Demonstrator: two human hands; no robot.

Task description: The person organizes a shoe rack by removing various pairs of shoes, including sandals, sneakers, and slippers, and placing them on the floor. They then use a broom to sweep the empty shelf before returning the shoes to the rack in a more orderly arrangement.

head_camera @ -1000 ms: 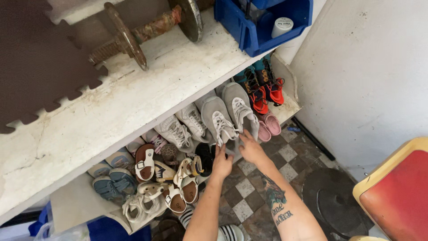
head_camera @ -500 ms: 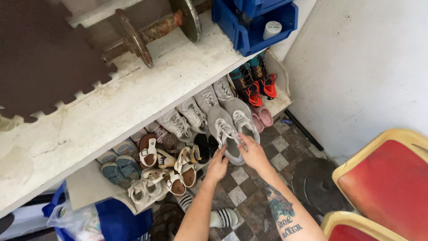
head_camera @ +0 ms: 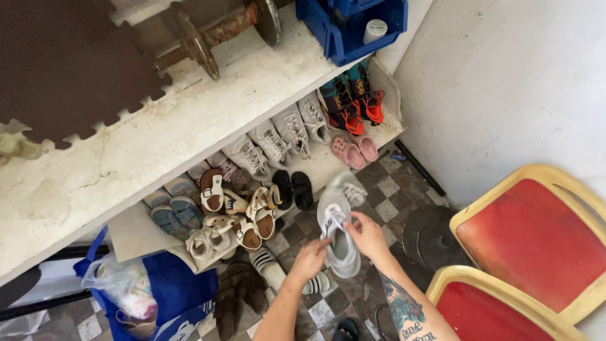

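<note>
A pale grey sneaker [head_camera: 339,235] with white laces is held over the checkered floor, in front of the low shoe shelf [head_camera: 136,235]. My left hand [head_camera: 310,259] grips its heel end. My right hand [head_camera: 368,236] holds it at the laces. A second pale sneaker [head_camera: 352,191] shows blurred just behind it, and I cannot tell which hand carries it. A gap lies on the shelf between the black shoes [head_camera: 294,188] and the pink clogs [head_camera: 353,150].
White sneakers [head_camera: 273,143], orange-and-teal shoes [head_camera: 352,101] and several sandals [head_camera: 235,220] fill the low shelf. A rusty dumbbell [head_camera: 214,30], blue bin [head_camera: 346,28] and brown foam mat [head_camera: 63,63] sit above. Red chairs [head_camera: 530,235], a weight plate [head_camera: 428,235] and a blue bag [head_camera: 161,297] stand around.
Both hands have pulled the grey sneakers off the shelf and lifted them back toward me over the floor. The camera view has shifted back and down.
</note>
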